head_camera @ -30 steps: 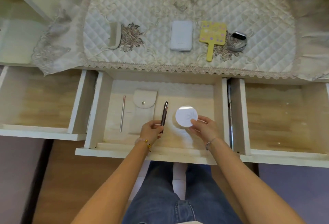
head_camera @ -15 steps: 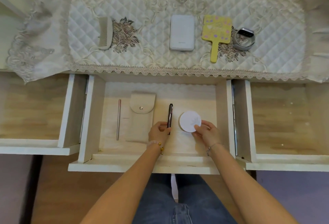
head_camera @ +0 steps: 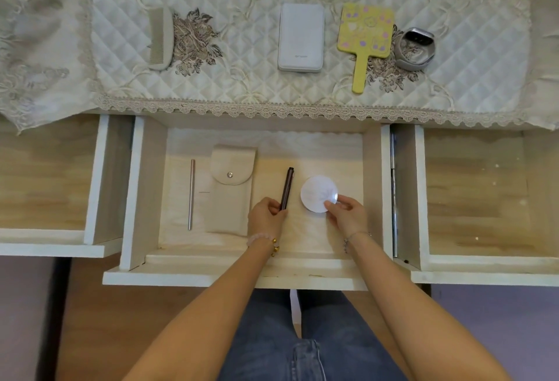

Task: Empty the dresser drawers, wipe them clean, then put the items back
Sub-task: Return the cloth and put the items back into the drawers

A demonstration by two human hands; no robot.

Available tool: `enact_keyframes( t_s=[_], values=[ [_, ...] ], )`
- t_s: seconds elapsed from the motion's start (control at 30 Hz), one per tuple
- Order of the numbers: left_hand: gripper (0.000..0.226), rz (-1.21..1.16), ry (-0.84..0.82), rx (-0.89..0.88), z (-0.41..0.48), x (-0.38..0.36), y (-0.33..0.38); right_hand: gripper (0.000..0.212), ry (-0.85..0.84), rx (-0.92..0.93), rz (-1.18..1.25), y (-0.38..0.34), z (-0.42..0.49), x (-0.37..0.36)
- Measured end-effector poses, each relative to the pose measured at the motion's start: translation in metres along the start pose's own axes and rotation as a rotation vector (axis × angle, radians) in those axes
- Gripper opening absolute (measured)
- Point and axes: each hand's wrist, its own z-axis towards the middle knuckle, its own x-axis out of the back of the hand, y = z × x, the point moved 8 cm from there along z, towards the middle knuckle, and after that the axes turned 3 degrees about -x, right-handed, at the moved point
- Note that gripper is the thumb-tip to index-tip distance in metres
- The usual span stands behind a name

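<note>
Left hand (head_camera: 266, 217) curled around dark pen (head_camera: 286, 188), right hand (head_camera: 346, 215) pinching white round disc (head_camera: 319, 193), both in middle drawer (head_camera: 236, 278)

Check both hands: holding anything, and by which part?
Left hand pinches the dark pen at its near end. Right hand grips the round white disc by its near right edge. Both things lie low in the middle drawer.
</note>
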Motion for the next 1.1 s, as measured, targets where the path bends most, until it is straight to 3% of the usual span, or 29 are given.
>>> enact_keyframes(
  t_s=[0.2,0.47,0.67,0.87,1.1],
  values=[
    [0.011,0.109,-0.021,-0.058,-0.003,-0.002,0.005,0.031,0.062,0.000,-0.073,0.002,-0.002,0.000],
    [0.022,0.202,-0.074,-0.106,-0.008,0.012,0.016,0.035,0.010,0.110,-0.176,-0.016,-0.020,0.007],
    [0.035,0.356,-0.072,-0.405,-0.037,0.050,0.060,0.046,-0.072,0.509,-0.501,-0.073,-0.067,0.011],
    [0.039,0.621,0.165,-0.823,-0.089,0.094,0.124,0.047,0.048,0.962,-0.752,-0.130,-0.124,0.018],
    [0.042,0.759,0.418,-1.067,-0.135,0.111,0.172,0.046,0.168,1.220,-0.764,-0.161,-0.172,0.024]
  ],
)
